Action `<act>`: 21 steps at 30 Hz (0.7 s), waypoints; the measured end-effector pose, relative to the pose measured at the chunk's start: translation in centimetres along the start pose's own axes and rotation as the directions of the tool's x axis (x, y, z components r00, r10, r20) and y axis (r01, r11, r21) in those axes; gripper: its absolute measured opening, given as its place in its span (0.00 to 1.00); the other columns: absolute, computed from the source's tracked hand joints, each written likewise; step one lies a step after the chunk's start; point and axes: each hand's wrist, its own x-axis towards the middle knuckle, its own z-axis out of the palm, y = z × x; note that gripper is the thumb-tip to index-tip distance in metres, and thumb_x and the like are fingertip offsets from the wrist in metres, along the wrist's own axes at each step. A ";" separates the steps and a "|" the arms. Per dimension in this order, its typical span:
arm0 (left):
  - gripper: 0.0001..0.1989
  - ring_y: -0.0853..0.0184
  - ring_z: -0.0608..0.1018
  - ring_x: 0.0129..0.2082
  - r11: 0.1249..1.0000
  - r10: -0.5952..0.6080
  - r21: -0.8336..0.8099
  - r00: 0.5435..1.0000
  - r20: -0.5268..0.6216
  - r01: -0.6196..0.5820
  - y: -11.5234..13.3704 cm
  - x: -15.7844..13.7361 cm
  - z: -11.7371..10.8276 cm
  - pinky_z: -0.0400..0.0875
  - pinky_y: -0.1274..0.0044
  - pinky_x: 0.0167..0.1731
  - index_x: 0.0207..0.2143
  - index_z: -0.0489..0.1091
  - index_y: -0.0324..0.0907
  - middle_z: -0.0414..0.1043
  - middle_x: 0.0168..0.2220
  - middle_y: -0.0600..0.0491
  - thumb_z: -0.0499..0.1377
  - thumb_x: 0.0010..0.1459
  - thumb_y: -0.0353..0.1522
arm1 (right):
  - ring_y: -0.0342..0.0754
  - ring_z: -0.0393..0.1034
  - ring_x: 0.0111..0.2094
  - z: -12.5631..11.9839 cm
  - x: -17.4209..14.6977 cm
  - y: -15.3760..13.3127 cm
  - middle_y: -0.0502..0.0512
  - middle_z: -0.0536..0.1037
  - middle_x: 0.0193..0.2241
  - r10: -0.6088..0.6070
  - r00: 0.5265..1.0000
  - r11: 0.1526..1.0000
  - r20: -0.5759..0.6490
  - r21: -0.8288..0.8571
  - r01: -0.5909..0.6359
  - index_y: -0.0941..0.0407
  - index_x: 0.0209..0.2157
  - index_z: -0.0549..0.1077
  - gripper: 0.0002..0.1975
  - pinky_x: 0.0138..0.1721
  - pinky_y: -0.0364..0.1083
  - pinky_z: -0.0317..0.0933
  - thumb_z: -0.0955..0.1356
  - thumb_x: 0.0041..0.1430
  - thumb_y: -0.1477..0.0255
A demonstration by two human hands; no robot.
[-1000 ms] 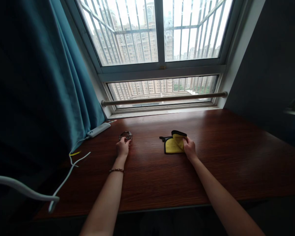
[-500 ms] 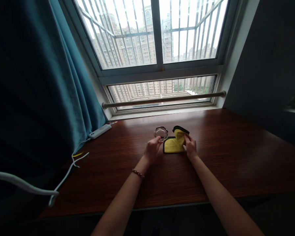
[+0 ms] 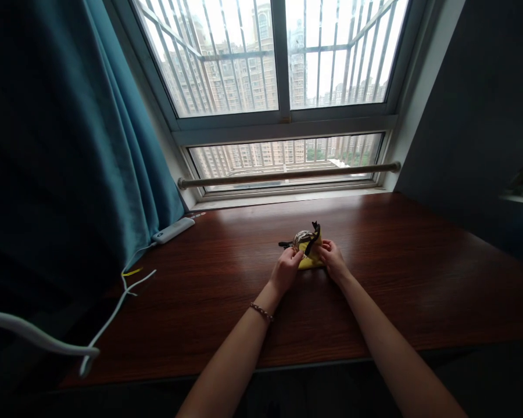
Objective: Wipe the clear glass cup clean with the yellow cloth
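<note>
Glass dish moved right, between hands, against cloth.

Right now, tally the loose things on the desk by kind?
Glass dish, in the left hand: 1
Yellow cloth, in the right hand: 1
White power strip: 1
White cable: 1
Total: 4

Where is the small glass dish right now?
In the head view the glass dish sits near the desk's centre, held by the left hand against the yellow cloth that the right hand grips.
</note>
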 end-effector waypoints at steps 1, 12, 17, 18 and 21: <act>0.13 0.66 0.69 0.37 0.999 0.034 -0.015 0.999 -0.012 -0.034 -0.1 0.1 -0.1 0.67 0.73 0.37 0.43 0.65 0.41 0.65 0.33 0.48 0.47 0.57 0.28 | 0.45 0.69 0.27 0.0 0.0 0.0 0.52 0.74 0.31 0.002 0.999 1.000 0.038 -0.011 -0.002 0.56 0.36 0.67 0.23 0.25 0.41 0.63 0.72 0.36 0.65; 0.34 0.66 0.67 0.41 0.903 -0.146 -0.415 0.988 -0.051 0.112 0.6 0.2 -0.8 0.65 0.71 0.42 0.56 0.49 0.49 0.58 0.45 0.48 0.59 0.48 0.36 | 0.48 0.68 0.26 -0.2 -0.7 -0.2 0.56 0.75 0.24 -0.258 0.964 0.680 0.065 -0.696 0.229 0.60 0.28 0.72 0.14 0.27 0.42 0.57 0.63 0.45 0.64; 0.42 0.59 0.61 0.52 0.645 -0.230 -0.743 0.973 0.035 0.179 1.1 0.7 -0.2 0.59 0.68 0.50 0.57 0.46 0.49 0.47 0.57 0.46 0.63 0.42 0.35 | 0.47 0.66 0.22 -0.1 -0.8 -0.3 0.56 0.74 0.20 -0.323 0.941 0.518 0.098 -0.814 0.263 0.60 0.24 0.72 0.15 0.24 0.41 0.53 0.61 0.48 0.63; 0.42 0.59 0.60 0.53 0.569 -0.208 -0.800 0.975 0.084 0.190 1.1 0.7 0.0 0.57 0.68 0.51 0.57 0.46 0.48 0.49 0.57 0.47 0.63 0.42 0.34 | 0.47 0.66 0.22 -0.1 -0.8 -0.2 0.56 0.74 0.19 -0.334 0.936 0.492 0.113 -0.826 0.276 0.60 0.23 0.72 0.15 0.24 0.41 0.52 0.61 0.49 0.63; 0.42 0.59 0.60 0.53 0.372 -0.158 -0.900 0.971 0.180 0.228 1.2 0.8 0.3 0.56 0.67 0.52 0.57 0.46 0.47 0.55 0.55 0.47 0.64 0.41 0.31 | 0.46 0.65 0.21 -0.1 -0.8 -0.1 0.57 0.74 0.19 -0.370 0.915 0.435 0.159 -0.841 0.322 0.59 0.22 0.72 0.16 0.24 0.41 0.50 0.60 0.50 0.63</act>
